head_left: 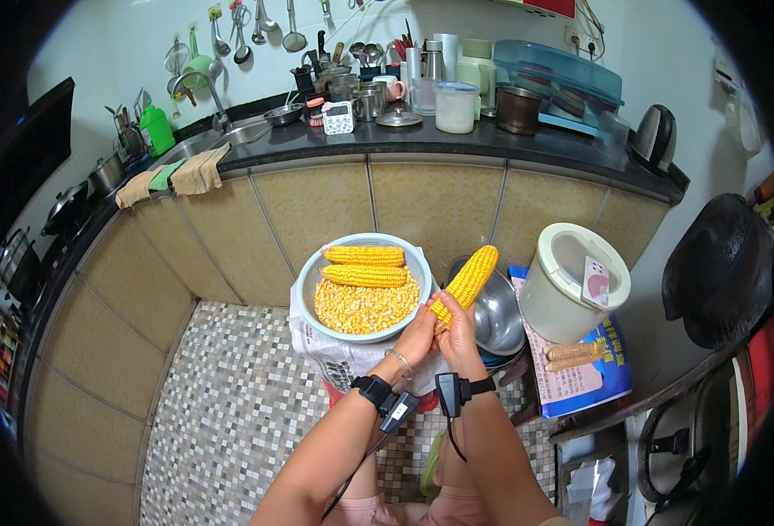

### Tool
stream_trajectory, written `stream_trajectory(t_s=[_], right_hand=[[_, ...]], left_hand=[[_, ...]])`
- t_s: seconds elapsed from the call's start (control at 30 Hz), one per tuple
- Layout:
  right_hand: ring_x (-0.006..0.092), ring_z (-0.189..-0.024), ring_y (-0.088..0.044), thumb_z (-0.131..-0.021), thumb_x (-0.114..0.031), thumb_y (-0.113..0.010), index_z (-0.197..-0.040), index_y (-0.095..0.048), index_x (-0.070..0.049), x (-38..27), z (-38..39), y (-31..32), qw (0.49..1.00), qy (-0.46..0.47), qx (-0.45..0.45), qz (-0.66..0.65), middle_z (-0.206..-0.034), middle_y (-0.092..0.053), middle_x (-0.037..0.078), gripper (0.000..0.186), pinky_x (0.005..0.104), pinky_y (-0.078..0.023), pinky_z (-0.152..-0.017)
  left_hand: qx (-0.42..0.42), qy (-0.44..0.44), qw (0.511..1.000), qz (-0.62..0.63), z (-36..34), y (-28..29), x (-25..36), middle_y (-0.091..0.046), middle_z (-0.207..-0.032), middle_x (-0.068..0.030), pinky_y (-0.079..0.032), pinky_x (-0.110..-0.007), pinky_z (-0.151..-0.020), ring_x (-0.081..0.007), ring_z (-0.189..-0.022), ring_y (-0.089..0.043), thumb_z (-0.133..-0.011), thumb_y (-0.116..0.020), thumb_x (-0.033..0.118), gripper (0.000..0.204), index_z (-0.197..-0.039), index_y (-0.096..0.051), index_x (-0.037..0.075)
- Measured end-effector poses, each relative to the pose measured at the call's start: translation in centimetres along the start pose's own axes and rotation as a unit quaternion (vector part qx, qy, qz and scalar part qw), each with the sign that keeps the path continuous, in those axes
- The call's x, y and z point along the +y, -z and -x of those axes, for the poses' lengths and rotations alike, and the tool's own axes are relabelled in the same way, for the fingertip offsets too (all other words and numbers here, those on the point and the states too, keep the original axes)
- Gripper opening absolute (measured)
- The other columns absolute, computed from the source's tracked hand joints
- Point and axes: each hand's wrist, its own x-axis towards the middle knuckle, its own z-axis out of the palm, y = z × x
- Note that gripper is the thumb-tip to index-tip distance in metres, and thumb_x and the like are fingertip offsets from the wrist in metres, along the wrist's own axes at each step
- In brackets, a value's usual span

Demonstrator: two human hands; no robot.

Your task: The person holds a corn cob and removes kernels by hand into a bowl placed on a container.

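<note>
Both of my hands meet around the lower end of a yellow corn cob (470, 279), which tilts up and to the right beside a basin. My left hand (415, 338) is closed at the cob's base, and my right hand (459, 337) wraps it from the other side. Some fingertips are hidden behind the cob. In the pale blue basin (310, 317) lie loose corn kernels (365, 307), with two whole corn cobs (365, 275) resting on them near the far rim. Newspaper (312, 351) lies under the basin.
A steel bowl (502, 320) stands right of my hands. Farther right, a lidded white bucket (558, 294) and stripped cobs (571, 355) sit on a blue printed sheet (610, 386). A dark counter (299, 145) with kitchenware runs behind, above tiled floor (220, 394).
</note>
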Motion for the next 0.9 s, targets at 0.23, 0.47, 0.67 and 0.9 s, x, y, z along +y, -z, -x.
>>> stream_trajectory(t_s=[0.23, 0.47, 0.67, 0.9], right_hand=[[0.0172, -0.077, -0.061, -0.080, -0.004, -0.066, -0.112, -0.038, -0.010, -0.1, -0.2, 0.4, 1.000, -0.021, 0.001, -0.015, -0.089, -0.057, 0.006, 0.043, 0.0309, -0.053, -0.068], [0.0183, -0.077, -0.061, -0.081, -0.002, -0.065, -0.111, -0.037, -0.009, -0.2, -0.6, 0.7, 1.000, 0.011, -0.007, -0.024, -0.089, -0.057, 0.008, 0.042, 0.0302, -0.054, -0.067], [0.0190, -0.076, -0.061, -0.081, 0.000, -0.064, -0.112, -0.037, -0.008, -0.6, -0.3, 0.3, 1.000, 0.013, -0.002, -0.010, -0.090, -0.057, 0.008, 0.041, 0.0309, -0.054, -0.064], [0.0190, -0.077, -0.060, -0.081, 0.000, -0.064, -0.111, -0.038, -0.009, -0.7, -0.1, 0.0, 1.000, 0.010, -0.001, -0.016, -0.090, -0.056, 0.008, 0.041, 0.0307, -0.053, -0.066]], left_hand=[[-0.013, 0.027, 1.000, 0.007, 0.2, 0.0, 0.4, -0.050, -0.071, -0.0002, -0.036, -0.022, -0.047, -0.0082, -0.056, -0.047, -0.099, -0.020, 0.039, 0.040, -0.106, -0.043, 0.007], [0.123, -0.135, 0.968, -0.174, 0.4, 0.3, -0.2, -0.052, -0.077, -0.0065, -0.045, -0.028, -0.058, -0.0143, -0.065, -0.053, -0.092, -0.047, 0.022, 0.021, -0.097, -0.049, 0.001], [0.182, -0.231, 0.918, -0.266, 1.8, -0.1, 2.6, -0.052, -0.079, -0.0137, -0.045, -0.036, -0.065, -0.0284, -0.069, -0.055, -0.074, -0.062, 0.006, 0.012, -0.082, -0.055, 0.001], [0.166, -0.231, 0.926, -0.250, 1.9, 0.5, 2.8, -0.054, -0.078, -0.0134, -0.046, -0.035, -0.063, -0.0275, -0.069, -0.056, -0.077, -0.065, 0.008, 0.012, -0.081, -0.057, 0.001]])
